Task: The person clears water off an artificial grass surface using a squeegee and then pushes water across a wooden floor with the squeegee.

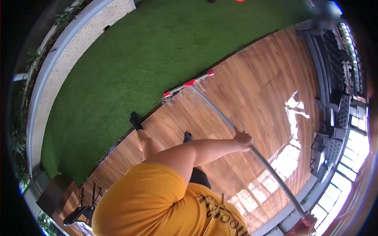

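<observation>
A long grey pole (271,171) runs diagonally from the lower right to a wide floor squeegee (189,83) with red end caps and a red centre joint. My left hand (243,141) is wrapped round the middle of the pole, its arm reaching across from the yellow sleeve. Near the pole's upper end, at the bottom right, my right hand (305,225) is closed round it, partly cut off by the frame. The squeegee head lies on the wooden floor (252,74), along the edge of the green turf (118,70), with a little wet-looking sheen beside it.
My feet in dark footwear show below the squeegee, one (136,120) at the turf's edge. Dark tufted seats (330,59) line the right side, near bright windows. A black chair (80,212) and a brown table (57,194) stand lower left. A pale curved wall (75,55) bounds the turf.
</observation>
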Demonstrator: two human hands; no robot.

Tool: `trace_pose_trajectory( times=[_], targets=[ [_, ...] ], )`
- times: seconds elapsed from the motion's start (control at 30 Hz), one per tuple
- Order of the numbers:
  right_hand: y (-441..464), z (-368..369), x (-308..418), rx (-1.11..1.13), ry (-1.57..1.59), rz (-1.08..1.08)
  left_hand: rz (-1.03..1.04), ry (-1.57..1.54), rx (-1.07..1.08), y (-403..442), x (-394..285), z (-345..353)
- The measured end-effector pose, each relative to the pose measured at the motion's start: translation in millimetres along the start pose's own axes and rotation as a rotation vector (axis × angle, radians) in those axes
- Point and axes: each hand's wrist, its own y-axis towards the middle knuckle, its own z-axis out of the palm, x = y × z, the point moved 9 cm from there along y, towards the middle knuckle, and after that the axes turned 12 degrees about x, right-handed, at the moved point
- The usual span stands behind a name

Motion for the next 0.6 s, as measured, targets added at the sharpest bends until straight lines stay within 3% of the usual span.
trace_pose_trajectory(
  times=[0.03,0.1,0.2,0.3,0.33,0.37,0.4,0.43,0.47,0.53,0.57,0.6],
  targets=[
    [-9.3,17.8,50.0,-0.056,0.355,-0.177,0.029,-0.006,0.034,4.3,-22.6,5.1],
    [-5.7,24.6,80.5,-0.04,0.492,-0.324,0.08,0.038,0.038,10.5,-46.5,-1.4],
    [1.9,43.8,132.3,0.179,1.008,-0.517,0.161,0.055,-0.025,-20.8,-40.2,-26.0],
    [37.6,75.5,111.2,0.218,1.163,-0.459,0.155,0.052,-0.265,-106.4,10.7,-93.3],
    [26.8,158.7,177.4,0.788,1.257,-0.426,0.151,0.063,-0.343,-142.7,36.2,-113.3],
    [34.7,184.4,172.1,0.564,0.964,-0.444,0.072,0.046,-0.451,-164.0,87.1,-114.3],
    [34.4,231.2,175.8,0.429,0.964,-0.395,-0.047,0.087,-0.447,-199.7,132.7,-121.7],
    [32.6,293.8,186.1,0.688,1.072,-0.456,-0.196,0.063,-0.404,-243.8,177.4,-128.6],
    [18.3,362.6,194.1,0.761,1.167,-0.387,-0.405,-0.043,-0.339,-297.0,221.0,-134.2],
    [-38.5,497.0,223.9,0.992,1.395,-0.201,-0.75,-0.279,-0.458,-403.4,335.1,-110.8],
    [-82.1,562.0,245.2,1.144,1.512,-0.061,-0.879,-0.171,-0.36,-456.6,362.3,-111.2],
    [-122.4,619.6,232.2,1.013,1.407,0.189,-0.978,-0.123,-0.491,-510.4,413.4,-90.8]
  ],
)
